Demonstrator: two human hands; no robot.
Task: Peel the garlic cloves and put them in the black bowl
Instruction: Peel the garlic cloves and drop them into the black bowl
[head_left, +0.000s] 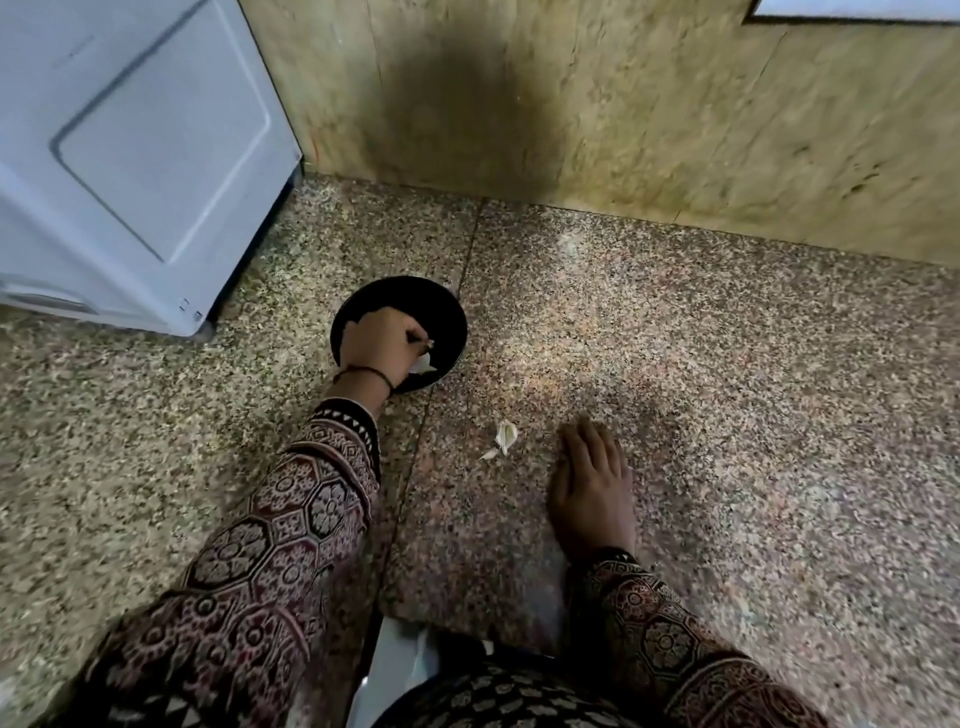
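Currently the left hand (382, 345) is inside the black bowl (410, 297), knuckles up and fingers curled inward toward the thumb. A small pale fleck shows at its fingertips. It cannot be told whether that fleck is pinched or merely lies in the bowl beyond them, so the state of this grip is undetermined.

A white garlic piece (423, 365) lies in the bowl directly under the thumb side of this hand and is partly covered by it. Whether it is a peeled clove or skin cannot be told. The bowl's far wall shows bare beyond the knuckles, and its near rim is hidden by the wrist. A dark thread band (363, 372) circles that wrist, just ahead of a patterned sleeve (291, 519).

The right hand (592, 483) lies flat, palm down, on the speckled stone floor (727, 389). Its fingers are straight and close together, and it holds nothing.

Two scraps of garlic skin (506, 435) lie on the floor just to the left of the right hand's fingertips, apart from them. They are on the near right side of the left hand, outside the bowl.

A white appliance (135, 156) stands beyond the left hand and to its left. A stained yellowish wall (675, 104) rises beyond both hands, with a dark smudge above the bowl.
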